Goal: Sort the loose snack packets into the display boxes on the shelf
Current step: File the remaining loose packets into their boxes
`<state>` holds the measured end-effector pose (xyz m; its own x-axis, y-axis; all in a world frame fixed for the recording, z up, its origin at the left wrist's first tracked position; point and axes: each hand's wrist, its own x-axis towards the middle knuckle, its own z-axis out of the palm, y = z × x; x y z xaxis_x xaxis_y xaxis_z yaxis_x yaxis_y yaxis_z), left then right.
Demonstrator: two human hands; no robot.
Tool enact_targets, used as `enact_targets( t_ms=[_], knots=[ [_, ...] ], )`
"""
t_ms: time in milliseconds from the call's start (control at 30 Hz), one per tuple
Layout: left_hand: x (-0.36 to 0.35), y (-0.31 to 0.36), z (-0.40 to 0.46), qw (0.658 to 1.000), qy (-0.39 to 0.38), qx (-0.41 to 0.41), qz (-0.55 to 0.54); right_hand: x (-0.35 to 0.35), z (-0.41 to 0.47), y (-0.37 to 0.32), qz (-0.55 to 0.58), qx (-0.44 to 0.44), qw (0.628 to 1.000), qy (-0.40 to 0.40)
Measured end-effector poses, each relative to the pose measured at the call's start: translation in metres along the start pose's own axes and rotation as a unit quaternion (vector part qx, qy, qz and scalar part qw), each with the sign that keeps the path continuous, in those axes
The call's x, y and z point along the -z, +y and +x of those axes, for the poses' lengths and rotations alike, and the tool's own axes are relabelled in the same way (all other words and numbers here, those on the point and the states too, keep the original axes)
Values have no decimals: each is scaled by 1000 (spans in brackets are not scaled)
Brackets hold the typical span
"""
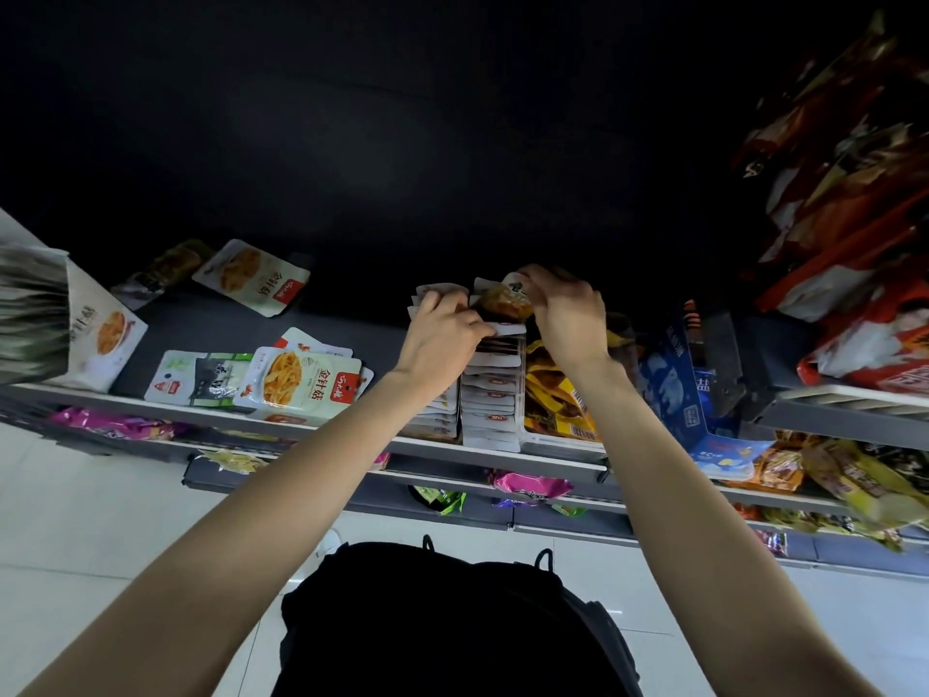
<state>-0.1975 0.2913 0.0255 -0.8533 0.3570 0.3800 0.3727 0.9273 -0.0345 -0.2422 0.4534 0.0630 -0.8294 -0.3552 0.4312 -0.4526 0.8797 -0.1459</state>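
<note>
dim, dark shelf back | floor bright | wide-angle edge warp | left edge motion-blurred

- The right hand (pixel 565 314) covers the top of the packet (pixel 505 300) it holds.
- The stacked bags (pixel 849 203) at right are blurred, cut by the edge.
- The shelf's (pixel 352 435) back lies in darkness.

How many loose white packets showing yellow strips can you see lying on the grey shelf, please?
3: one white yellow-strip packet at the back left, one at the front edge, one half hidden beneath it; more may be hidden.
</note>
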Motion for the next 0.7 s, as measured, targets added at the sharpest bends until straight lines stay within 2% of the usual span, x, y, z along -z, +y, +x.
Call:
enact_targets(
  t_ms=[133, 233, 333, 467, 567, 600, 700],
  knots=[
    [0, 0, 1, 1000, -7, 14, -10, 6, 22, -9, -77, 29, 989, -122],
    [-1, 1, 0, 1000, -6, 18, -16, 2, 19, -14, -131, 84, 983, -103],
    [-4, -1, -1, 999, 5, 23, -23, -12, 10, -21, -108, 59, 978, -168],
    [-5, -3, -3, 999, 25, 22, -34, -7, 3, -15, -55, 33, 992, -112],
    [-6, -4, -4, 998, 40, 15, -40, -8, -1, -12, -104, 41, 993, -42],
    [-7, -4, -3, 998, 40, 17, -44, -11, 1, -12, -121, 37, 991, -53],
    [-8, -4, -4, 998, 32, 19, -53, -21, 1, -20, -112, 3, 975, -191]
  ],
)
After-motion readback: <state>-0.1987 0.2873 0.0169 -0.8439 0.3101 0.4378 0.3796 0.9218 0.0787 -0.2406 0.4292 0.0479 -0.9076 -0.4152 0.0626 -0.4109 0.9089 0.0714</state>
